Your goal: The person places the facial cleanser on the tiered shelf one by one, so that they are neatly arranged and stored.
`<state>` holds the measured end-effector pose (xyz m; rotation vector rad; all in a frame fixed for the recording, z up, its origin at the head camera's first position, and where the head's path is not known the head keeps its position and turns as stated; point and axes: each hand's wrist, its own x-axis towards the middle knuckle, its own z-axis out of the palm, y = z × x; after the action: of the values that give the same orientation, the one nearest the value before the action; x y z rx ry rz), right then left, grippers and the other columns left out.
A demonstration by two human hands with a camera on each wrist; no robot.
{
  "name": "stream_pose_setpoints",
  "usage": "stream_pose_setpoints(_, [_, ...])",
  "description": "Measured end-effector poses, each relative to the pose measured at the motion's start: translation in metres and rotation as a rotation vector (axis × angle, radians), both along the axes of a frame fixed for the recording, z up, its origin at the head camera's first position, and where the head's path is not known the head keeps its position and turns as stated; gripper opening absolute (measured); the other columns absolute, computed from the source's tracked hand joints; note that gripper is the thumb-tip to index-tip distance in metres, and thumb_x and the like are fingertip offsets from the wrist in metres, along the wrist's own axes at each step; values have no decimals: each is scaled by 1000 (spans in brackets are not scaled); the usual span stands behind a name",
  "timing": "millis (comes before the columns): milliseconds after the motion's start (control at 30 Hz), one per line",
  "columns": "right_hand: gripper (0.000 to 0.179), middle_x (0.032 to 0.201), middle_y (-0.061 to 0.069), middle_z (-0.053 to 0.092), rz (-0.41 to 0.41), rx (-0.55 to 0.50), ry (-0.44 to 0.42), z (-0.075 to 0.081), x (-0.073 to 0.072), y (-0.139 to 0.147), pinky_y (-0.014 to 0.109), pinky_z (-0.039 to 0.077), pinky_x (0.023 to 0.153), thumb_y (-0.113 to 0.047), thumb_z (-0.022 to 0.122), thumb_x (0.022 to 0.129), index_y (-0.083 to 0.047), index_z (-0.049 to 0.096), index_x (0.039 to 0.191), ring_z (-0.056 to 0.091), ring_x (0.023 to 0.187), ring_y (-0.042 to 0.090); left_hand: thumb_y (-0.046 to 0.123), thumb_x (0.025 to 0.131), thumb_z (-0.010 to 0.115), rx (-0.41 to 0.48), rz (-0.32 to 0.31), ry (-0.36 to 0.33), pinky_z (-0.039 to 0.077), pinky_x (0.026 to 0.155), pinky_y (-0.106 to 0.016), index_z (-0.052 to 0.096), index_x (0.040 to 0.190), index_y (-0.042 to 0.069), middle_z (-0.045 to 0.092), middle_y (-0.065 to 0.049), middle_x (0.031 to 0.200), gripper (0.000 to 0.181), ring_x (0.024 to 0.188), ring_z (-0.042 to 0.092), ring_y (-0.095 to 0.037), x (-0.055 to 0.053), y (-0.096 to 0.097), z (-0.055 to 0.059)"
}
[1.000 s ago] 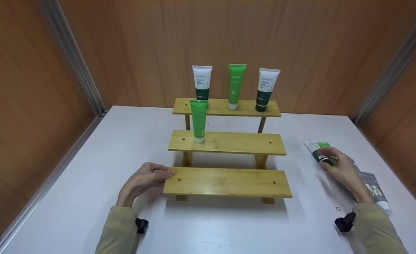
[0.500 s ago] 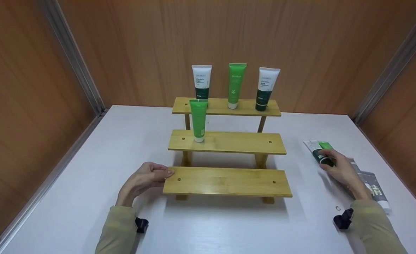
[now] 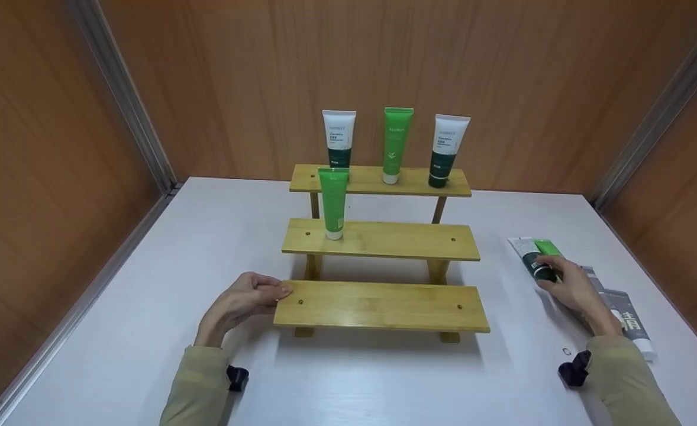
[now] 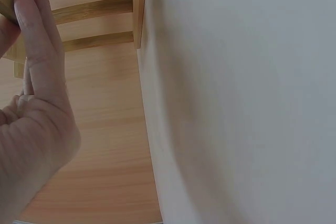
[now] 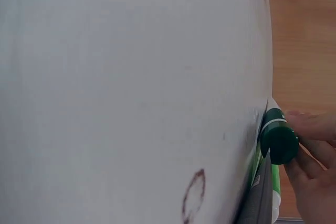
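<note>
My left hand (image 3: 243,300) pinches the left end of the lowest board of a three-tier wooden display stand (image 3: 381,305), thumb on top. The left wrist view shows its fingers (image 4: 39,40) beneath the board. Over on the right, my right hand (image 3: 574,291) curls round the cap end of a white and dark-green squeeze tube (image 3: 526,251) lying on its side. Its dark cap (image 5: 280,144) faces the right wrist camera, with thumb and fingers against it. Just beside it lie a bright green tube (image 3: 547,246) and grey tubes (image 3: 628,316), partly hidden by the hand.
Two white and dark-green tubes (image 3: 448,142) flank a green tube (image 3: 396,142) upright on the top board. Another green tube (image 3: 334,204) stands at the left of the middle board. Wooden panels (image 3: 254,77) enclose the white table (image 3: 348,384). A small ring-shaped mark (image 5: 194,195) shows on it.
My right hand has shifted slightly towards me along the tube, its fingers now closer around the cap end. The left hand and the stand have stayed in place.
</note>
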<state>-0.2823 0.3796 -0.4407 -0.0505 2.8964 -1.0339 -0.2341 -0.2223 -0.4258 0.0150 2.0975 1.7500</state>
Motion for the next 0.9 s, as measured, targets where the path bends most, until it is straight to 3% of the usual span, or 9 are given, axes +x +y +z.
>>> stream_pose_setpoints(167, [55, 156, 38, 27, -5, -11, -14, 0, 1, -2, 72, 24, 115, -6, 61, 95, 4, 43, 146, 25, 142, 62, 22, 91, 74, -5, 1, -5, 63, 82, -28, 57, 125, -15, 77, -7, 99, 53, 88, 74, -15, 0, 0, 0])
stream_pose_setpoints(500, [43, 145, 35, 47, 7, -9, 74, 0, 5, -6, 69, 36, 110, -8, 63, 96, 6, 54, 136, 41, 134, 58, 21, 92, 72, 14, -25, 16, 63, 81, -27, 62, 118, -13, 76, -3, 93, 44, 85, 73, -13, 0, -2, 0])
stream_pose_setpoints(700, [35, 134, 34, 57, -5, -13, 116, 1, 6, -9, 63, 45, 105, -8, 65, 96, 7, 61, 127, 52, 126, 55, 21, 93, 72, 28, -40, 29, 63, 83, -28, 59, 122, -16, 77, -7, 98, 49, 88, 75, -15, 0, -2, -1])
stream_pose_setpoints(800, [29, 126, 30, 63, -10, 4, 148, 1, 7, -9, 38, 55, 96, -8, 67, 95, 5, 65, 121, 59, 118, 49, 21, 93, 72, 33, -43, 29, 62, 83, -28, 59, 122, -16, 77, -7, 98, 49, 89, 75, -15, 0, -2, -1])
stream_pose_setpoints(900, [25, 119, 26, 68, -12, 18, 174, 1, 6, -9, 14, 49, 82, -9, 70, 94, 4, 68, 115, 63, 110, 39, 21, 93, 72, 26, -41, 26, 62, 83, -27, 60, 122, -15, 77, -6, 97, 48, 88, 74, -14, 0, -2, -1])
